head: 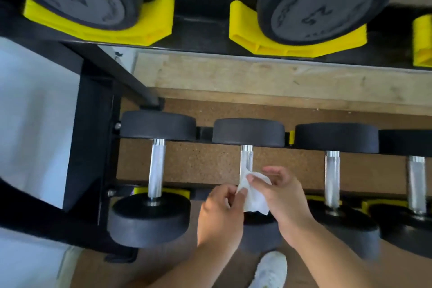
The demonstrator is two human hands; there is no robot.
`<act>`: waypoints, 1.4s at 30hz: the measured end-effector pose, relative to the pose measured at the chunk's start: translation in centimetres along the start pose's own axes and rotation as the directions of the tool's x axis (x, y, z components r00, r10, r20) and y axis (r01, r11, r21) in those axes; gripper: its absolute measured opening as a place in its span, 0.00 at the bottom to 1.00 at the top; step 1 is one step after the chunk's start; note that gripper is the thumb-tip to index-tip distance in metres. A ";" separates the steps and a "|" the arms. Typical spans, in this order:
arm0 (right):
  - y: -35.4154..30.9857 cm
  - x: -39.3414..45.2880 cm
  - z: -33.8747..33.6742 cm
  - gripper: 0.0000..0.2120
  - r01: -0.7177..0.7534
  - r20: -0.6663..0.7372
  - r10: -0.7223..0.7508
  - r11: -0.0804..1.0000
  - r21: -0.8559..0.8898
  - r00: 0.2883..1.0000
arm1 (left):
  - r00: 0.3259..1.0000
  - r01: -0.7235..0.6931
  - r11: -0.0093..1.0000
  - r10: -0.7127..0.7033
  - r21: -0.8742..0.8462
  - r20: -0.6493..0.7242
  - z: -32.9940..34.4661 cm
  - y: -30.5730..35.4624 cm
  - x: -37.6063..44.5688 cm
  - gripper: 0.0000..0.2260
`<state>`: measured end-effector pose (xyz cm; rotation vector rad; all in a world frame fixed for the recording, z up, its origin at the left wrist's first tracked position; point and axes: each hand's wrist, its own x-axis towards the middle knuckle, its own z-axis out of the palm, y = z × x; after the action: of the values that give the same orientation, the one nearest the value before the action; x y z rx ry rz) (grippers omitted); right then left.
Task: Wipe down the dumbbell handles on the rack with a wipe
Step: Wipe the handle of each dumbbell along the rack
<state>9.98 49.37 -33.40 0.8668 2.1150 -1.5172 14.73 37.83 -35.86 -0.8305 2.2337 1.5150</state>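
Wipe (253, 196) over handle (246, 159) (lower part hidden)

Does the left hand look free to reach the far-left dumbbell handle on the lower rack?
Probably yes: the handle lies bare with nothing across it, but the left hand is pinching the wipe together with the right hand.

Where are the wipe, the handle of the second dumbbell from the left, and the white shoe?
wipe (253, 199): head view, middle of the white sheet.
second dumbbell handle (246, 158): head view, bare metal above the wipe.
white shoe (271, 269): head view, its upper.
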 end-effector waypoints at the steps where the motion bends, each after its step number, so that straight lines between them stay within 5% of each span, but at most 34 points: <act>1: 0.1 0.2 0.6 0.22 -0.052 0.005 0.051 0.995 0.086 0.999 | 0.999 0.001 1.000 -0.001 0.008 -0.033 0.0 -0.3 0.2 0.09; 4: 0.6 0.3 1.6 0.33 -0.221 0.219 0.158 0.927 0.302 0.963 | 0.995 0.039 0.999 -0.040 -0.003 -0.093 0.1 -0.7 0.4 0.09; 12: 0.9 0.4 0.6 0.12 -0.295 0.196 0.234 0.871 0.394 0.952 | 0.995 0.027 0.998 -0.022 0.048 -0.100 1.4 -0.7 0.8 0.10; 14: 0.9 0.7 0.2 0.10 -0.256 0.122 0.226 0.884 0.391 0.966 | 0.990 -0.006 0.989 0.027 0.151 -0.138 1.7 -0.8 1.1 0.10; 17: 0.8 2.1 -0.9 0.08 -0.050 -0.227 0.094 0.980 0.190 0.969 | 0.984 0.033 0.947 0.025 0.320 -0.178 2.0 -1.3 1.7 0.08; 19: 0.7 3.3 -0.9 0.09 -0.017 -0.311 0.065 0.988 0.154 0.948 | 0.974 0.094 0.922 -0.008 0.376 -0.225 2.6 -1.7 1.8 0.09; 23: 1.3 5.0 2.1 0.12 -0.077 -0.105 0.088 0.992 0.097 0.991 | 0.936 0.089 0.945 0.030 0.316 -0.352 3.5 -2.0 1.5 0.12; 28: 4.4 4.2 0.9 0.17 0.107 0.031 -0.102 0.955 -0.278 0.994 | 0.929 0.045 0.936 0.090 0.350 -0.360 3.8 -2.9 1.7 0.14; 33: 2.0 5.6 1.5 0.17 0.060 -0.063 -0.056 0.996 0.062 0.996 | 0.933 0.040 0.932 0.095 0.360 -0.348 3.9 -3.6 1.9 0.17; 37: 2.3 5.3 1.5 0.21 0.194 -0.009 -0.198 0.968 -0.156 0.980 | 0.933 0.030 0.923 0.112 0.385 -0.343 4.0 -3.6 1.9 0.18; 40: 5.7 3.9 0.0 0.18 0.118 0.145 -0.067 0.916 -0.382 0.987 | 0.929 0.015 0.923 0.130 0.385 -0.346 3.9 -3.5 1.9 0.18; 42: 4.7 4.3 -0.1 0.14 0.062 0.193 0.007 0.934 -0.351 0.981 | 0.929 0.022 0.926 0.121 0.378 -0.350 3.9 -3.5 1.9 0.17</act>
<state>10.03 51.63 -39.39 0.5394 2.1689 -1.1236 15.15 39.92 -41.02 -1.0006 2.7149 0.9473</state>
